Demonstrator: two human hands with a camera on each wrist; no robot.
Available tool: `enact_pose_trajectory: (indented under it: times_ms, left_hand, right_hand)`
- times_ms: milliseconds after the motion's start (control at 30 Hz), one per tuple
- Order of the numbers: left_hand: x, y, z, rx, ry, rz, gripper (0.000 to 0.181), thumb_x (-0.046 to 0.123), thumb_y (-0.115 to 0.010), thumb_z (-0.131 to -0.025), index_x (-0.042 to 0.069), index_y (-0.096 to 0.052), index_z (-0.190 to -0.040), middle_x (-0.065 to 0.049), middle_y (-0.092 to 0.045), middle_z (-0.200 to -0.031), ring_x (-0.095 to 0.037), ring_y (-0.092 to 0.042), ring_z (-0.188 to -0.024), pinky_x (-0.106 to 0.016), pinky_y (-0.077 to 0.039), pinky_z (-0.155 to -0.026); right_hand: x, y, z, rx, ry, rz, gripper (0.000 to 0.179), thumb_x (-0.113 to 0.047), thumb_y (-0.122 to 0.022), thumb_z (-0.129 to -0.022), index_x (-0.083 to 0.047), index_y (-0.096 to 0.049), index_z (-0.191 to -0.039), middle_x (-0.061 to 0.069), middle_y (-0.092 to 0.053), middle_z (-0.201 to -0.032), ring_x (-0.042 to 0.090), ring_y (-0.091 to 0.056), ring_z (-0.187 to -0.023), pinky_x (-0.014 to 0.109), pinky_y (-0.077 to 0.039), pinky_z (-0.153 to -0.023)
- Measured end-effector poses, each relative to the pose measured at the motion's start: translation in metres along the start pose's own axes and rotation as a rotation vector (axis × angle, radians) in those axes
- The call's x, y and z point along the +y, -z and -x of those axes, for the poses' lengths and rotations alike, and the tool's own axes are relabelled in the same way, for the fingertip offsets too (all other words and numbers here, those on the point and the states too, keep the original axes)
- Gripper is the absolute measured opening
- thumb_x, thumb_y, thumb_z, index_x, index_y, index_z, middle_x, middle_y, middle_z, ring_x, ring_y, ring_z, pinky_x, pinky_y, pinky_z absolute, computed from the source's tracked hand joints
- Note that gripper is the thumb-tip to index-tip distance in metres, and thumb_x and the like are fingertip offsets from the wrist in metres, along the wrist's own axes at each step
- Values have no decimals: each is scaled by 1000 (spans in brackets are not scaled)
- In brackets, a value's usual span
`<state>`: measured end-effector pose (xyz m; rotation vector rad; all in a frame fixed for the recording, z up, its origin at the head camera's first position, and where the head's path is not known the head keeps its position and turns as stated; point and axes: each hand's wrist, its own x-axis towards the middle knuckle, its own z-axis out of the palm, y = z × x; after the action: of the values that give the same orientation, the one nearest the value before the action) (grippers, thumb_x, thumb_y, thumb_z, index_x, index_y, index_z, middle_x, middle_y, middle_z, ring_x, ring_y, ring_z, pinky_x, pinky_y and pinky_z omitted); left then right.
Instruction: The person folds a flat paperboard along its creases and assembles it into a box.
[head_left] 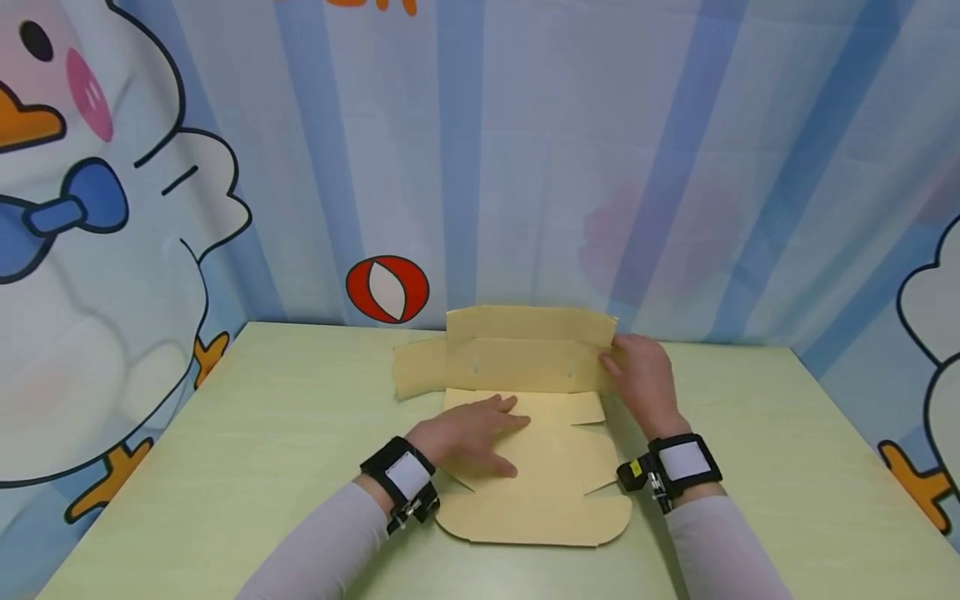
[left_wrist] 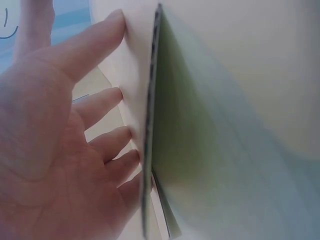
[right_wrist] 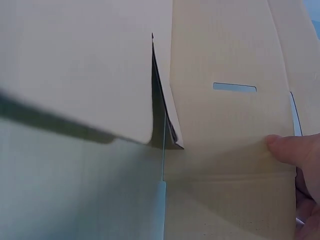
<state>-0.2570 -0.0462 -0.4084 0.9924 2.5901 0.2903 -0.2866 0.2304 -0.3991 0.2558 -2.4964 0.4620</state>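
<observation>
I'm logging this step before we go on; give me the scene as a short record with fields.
Work piece: partly unfolded cardboard sheet
Left hand: fingers spread, touching the sheet's middle section
Right hand: pinches the back panel by its right edge, thumb on the near face
Back panel: raised; a slot shows in the right wrist view
Left flap: sticks out sideways from the back panel
Support: pale green table
Behind: striped blue backdrop

Left hand (head_left: 472,435) is kinda splayed out on the middle-left of the cardboard (head_left: 532,518), right hand (head_left: 645,379)'s pinching its raised far-right edge, thumb (right_wrist: 287,148) on the front, both forearms (head_left: 330,537) angled in from its near side.
</observation>
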Motion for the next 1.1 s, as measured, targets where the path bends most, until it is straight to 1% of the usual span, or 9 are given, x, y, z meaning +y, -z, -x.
enact_pose_trajectory:
  times_ms: [167, 367, 500, 567, 633, 767, 900, 1000, 1100]
  left_hand:
    - [2, 1, 0, 11, -22, -29, 74, 48, -70, -88, 24, -42, -151, -7, -25, -165, -25, -22, -154, -43, -27, -123]
    - [1, -1, -1, 28, -19, -67, 74, 52, -68, -88, 25, -41, -152, -5, -26, -164, -24, -23, -153, -42, -28, -123]
    - [3, 0, -1, 69, -30, -101, 72, 52, -69, -87, 24, -46, -149, -4, -35, -161, -23, -31, -150, -40, -33, -121]
    - [6, 2, -2, 139, -63, -140, 68, 51, -71, -87, 22, -51, -145, -5, -43, -156, -22, -40, -146, -38, -39, -116]
    - [8, 7, -5, 249, -115, -202, 61, 47, -71, -88, 21, -56, -141, -4, -51, -150, -20, -48, -139, -36, -45, -111]
    - [11, 23, -13, 529, -233, -403, 45, 34, -71, -91, 18, -62, -131, -4, -60, -136, -20, -58, -125, -33, -51, -103]
    - [11, 43, -21, 787, -286, -545, 42, 22, -74, -88, 15, -61, -127, -6, -63, -130, -21, -61, -119, -32, -51, -102]
    - [11, 56, -27, 899, -267, -571, 49, 19, -76, -86, 12, -58, -131, -8, -61, -132, -23, -60, -121, -33, -49, -106]
    - [11, 66, -31, 922, -212, -565, 57, 22, -77, -86, 10, -53, -136, -10, -58, -137, -24, -57, -126, -35, -44, -112]
  right_hand:
    - [2, 1, 3, 8, 15, 14, 18, -9, -76, -83, 4, -64, -85, 22, -71, -84, 40, -67, -83, 57, -45, -102]
    - [4, 0, 6, 47, 24, -22, 18, -6, -77, -81, 5, -67, -91, 22, -72, -85, 40, -67, -82, 56, -46, -102]
    - [5, -1, 7, 56, 31, -25, 17, -6, -77, -82, 6, -67, -89, 22, -71, -83, 39, -66, -79, 56, -48, -96]
    - [5, -1, 7, 53, 26, -25, 17, -7, -77, -82, 5, -67, -89, 22, -71, -83, 39, -66, -79, 55, -49, -92]
    - [5, -1, 8, 51, 22, -25, 18, -8, -77, -82, 5, -68, -90, 22, -72, -84, 38, -66, -79, 54, -50, -89]
    - [6, -2, 7, 50, 18, -31, 19, -8, -77, -82, 4, -69, -93, 22, -73, -86, 38, -66, -81, 53, -50, -89]
    - [5, -3, 7, 52, 21, -45, 19, -7, -78, -82, 4, -70, -95, 21, -73, -86, 38, -67, -82, 54, -49, -93]
    - [4, -4, 8, 48, 25, -51, 20, -7, -78, -82, 4, -70, -96, 22, -73, -87, 38, -68, -83, 55, -48, -98]
    - [2, -3, 8, 40, 25, -50, 20, -8, -77, -82, 5, -69, -95, 22, -73, -88, 39, -68, -84, 55, -47, -100]
